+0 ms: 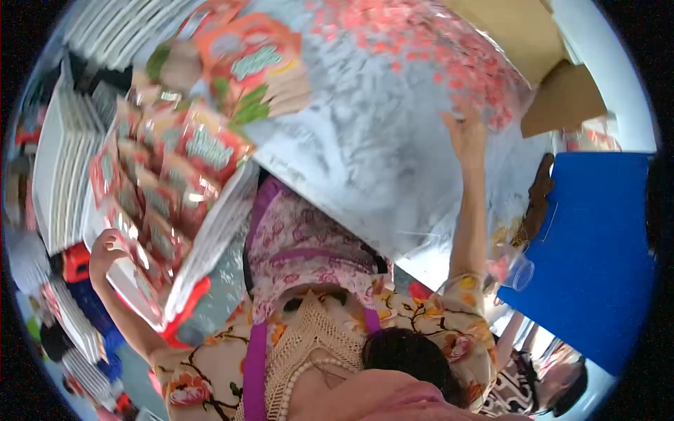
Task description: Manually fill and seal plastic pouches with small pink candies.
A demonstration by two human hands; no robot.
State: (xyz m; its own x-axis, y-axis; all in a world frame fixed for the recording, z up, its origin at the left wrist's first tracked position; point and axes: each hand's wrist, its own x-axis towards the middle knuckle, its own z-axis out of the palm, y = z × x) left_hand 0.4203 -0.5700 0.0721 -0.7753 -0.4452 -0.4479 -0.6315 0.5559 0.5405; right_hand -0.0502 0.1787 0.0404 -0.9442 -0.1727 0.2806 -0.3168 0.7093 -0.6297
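Two raised hands bracket the scene, with a big clear plastic bag [393, 133] spread across the far middle and right; the right hand [467, 133] presses flat against it, fingers straight and unclenched, so the bag lies under and around that palm; small red pieces [435, 49] show inside its far part, blurred. Left of it a tilted white tray [217, 245] holds rows of red and green snack packets [161, 189]; the left hand [105, 249] curls round the tray's near left edge, gripping it. More packets [253, 63] lie far, hard to make out. Right, a blue surface [597, 245] and brown cardboard [562, 98] are cut off by the rim; white stacked trays [63, 168] stand far left.
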